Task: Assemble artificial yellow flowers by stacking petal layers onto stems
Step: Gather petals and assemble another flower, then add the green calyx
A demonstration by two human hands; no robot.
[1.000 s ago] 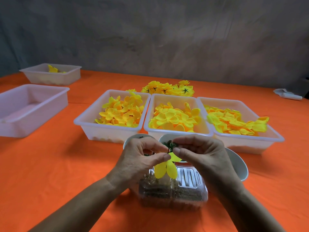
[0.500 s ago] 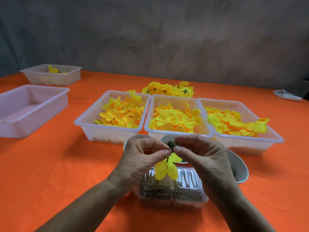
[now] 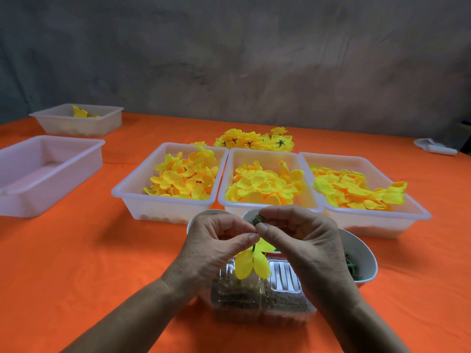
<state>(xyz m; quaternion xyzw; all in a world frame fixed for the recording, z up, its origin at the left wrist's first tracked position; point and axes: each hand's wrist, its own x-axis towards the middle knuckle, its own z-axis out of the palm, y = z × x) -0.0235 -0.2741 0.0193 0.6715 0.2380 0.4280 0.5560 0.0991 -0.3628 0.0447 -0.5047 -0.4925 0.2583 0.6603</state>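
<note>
Head view: both my hands meet over the clear box, working one yellow flower.

My left hand point(image 3: 216, 240) pinches the thin green stem point(image 3: 253, 247) between thumb and forefinger, fingers curled together on it; a yellow petal layer point(image 3: 251, 262) hangs just below, above the clear plastic box point(image 3: 262, 299). My right hand point(image 3: 303, 240) pinches a small green calyx piece point(image 3: 258, 219) at the stem's top. Behind them sit three white trays point(image 3: 165, 207) of loose petals, with finished flowers point(image 3: 254, 142) beyond on the orange table point(image 3: 76, 263).
</note>
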